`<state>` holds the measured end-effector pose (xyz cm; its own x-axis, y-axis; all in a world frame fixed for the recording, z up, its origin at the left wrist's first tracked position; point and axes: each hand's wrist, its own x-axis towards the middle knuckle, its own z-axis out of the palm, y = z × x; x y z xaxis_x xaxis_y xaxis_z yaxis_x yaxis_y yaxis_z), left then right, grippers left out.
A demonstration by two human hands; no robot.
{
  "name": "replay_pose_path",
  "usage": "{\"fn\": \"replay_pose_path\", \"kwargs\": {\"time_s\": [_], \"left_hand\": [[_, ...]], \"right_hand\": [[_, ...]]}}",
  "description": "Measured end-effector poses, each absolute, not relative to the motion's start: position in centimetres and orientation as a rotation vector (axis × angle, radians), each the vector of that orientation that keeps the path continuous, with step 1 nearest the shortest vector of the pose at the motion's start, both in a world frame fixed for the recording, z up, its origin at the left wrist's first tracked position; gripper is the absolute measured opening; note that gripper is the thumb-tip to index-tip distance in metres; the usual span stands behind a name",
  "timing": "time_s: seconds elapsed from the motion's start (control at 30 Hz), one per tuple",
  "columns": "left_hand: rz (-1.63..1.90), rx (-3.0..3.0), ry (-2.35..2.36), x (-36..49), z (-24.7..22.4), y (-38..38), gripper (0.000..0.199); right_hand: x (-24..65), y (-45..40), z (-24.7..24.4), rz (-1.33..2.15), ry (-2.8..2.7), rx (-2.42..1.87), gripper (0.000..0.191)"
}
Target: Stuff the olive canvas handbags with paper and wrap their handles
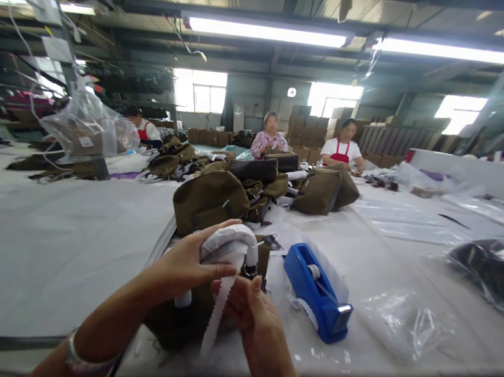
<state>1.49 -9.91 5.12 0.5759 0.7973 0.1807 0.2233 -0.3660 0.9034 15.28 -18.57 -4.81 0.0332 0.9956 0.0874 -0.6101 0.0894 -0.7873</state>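
An olive-brown bag (169,323) lies before me at the table's front edge. Its handle (232,237) is wrapped in white paper, and my left hand (191,256) is closed around that wrapped part. From the handle hangs a strip of clear tape (216,315) with a jagged edge. My right hand (255,309) is at the strip and below the handle's metal ring, its thumb raised; the fingertips are partly hidden behind the tape. Just right of the bag stands a blue tape dispenser (316,291).
Behind the bag is a heap of olive bags (211,201). A crumpled clear plastic bag (408,323) lies right of the dispenser, and a dark item in plastic (500,274) sits farther right beside another person's hand. Two people (343,149) work across the table.
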Motion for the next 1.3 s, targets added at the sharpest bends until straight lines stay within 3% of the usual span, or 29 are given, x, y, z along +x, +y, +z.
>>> {"fn": "replay_pose_path", "kwargs": {"time_s": [0.07,0.13,0.23,0.3,0.47,0.6,0.8,0.93,1.03,1.17,1.3], "left_hand": [[0.746,1.936,0.803,1.5,5.0,-9.9,0.080],[0.746,1.985,0.803,1.2,5.0,-9.8,0.078],[0.834,2.046,0.892,0.6,5.1,-9.6,0.082],[0.934,2.065,0.997,0.3,5.2,-9.5,0.079],[1.267,2.216,1.232,0.6,4.1,-10.3,0.043],[1.355,2.363,1.066,1.4,2.9,-11.8,0.034],[1.298,1.624,0.944,2.3,3.1,-13.2,0.064],[1.056,1.319,0.948,2.4,3.8,-12.7,0.076],[0.956,1.417,0.995,2.1,4.1,-12.0,0.066],[1.169,1.797,1.100,1.7,4.5,-11.2,0.044],[1.220,2.015,1.173,1.4,5.1,-11.0,0.037]], "right_hand": [[14.8,-18.2,-4.4,1.661,-0.720,-0.521,0.062],[14.6,-18.0,-4.1,1.787,-0.657,-0.464,0.054],[15.0,-17.8,-4.7,1.685,-0.644,-0.586,0.047],[15.5,-17.7,-5.7,1.371,-0.839,-0.808,0.048],[16.1,-17.2,-7.8,0.176,-1.407,-1.352,0.041],[15.8,-16.4,-7.2,-0.244,-1.569,-1.552,0.037],[15.5,-15.8,-4.4,-0.347,-1.482,-1.397,0.034],[15.4,-15.6,-3.4,-0.320,-1.500,-1.275,0.029],[15.3,-15.9,-3.0,-0.300,-1.537,-1.242,0.030],[15.8,-17.3,-2.6,-0.234,-1.618,-1.088,0.023],[17.3,-19.0,-1.8,-0.234,-1.622,-0.951,0.039]]}}
